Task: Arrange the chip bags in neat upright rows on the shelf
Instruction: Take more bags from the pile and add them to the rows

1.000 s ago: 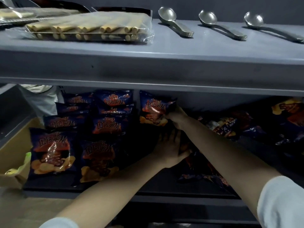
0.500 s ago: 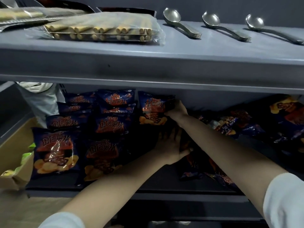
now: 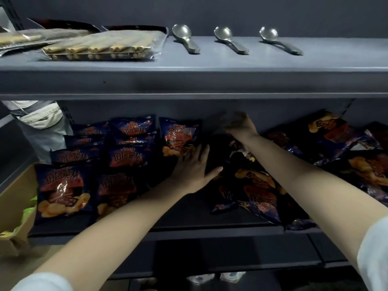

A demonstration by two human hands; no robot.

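Dark blue chip bags with orange print stand in two upright rows on the left of the lower shelf [image 3: 189, 233], the front ones at the left [image 3: 63, 192] and beside it [image 3: 117, 192]. A third row holds one upright bag [image 3: 178, 137] at the back. My left hand [image 3: 193, 169] lies flat with fingers spread, just in front of that bag's base. My right hand [image 3: 239, 124] is blurred at the back of the shelf, curled over a dark bag [image 3: 222, 143]; whether it grips it is unclear. Loose bags [image 3: 258, 190] lie in a heap to the right.
More tumbled chip bags [image 3: 336, 139] fill the shelf's right end. The upper shelf [image 3: 189, 80] overhangs closely and carries wafer-roll packs [image 3: 105, 47] and three stacks of metal spoons [image 3: 184, 38]. A cardboard box [image 3: 14, 196] stands at the lower left, a white bag [image 3: 42, 120] behind it.
My right hand has let go of the upright bag's top corner and moved right along the back. My left hand has slid up towards that bag's base.
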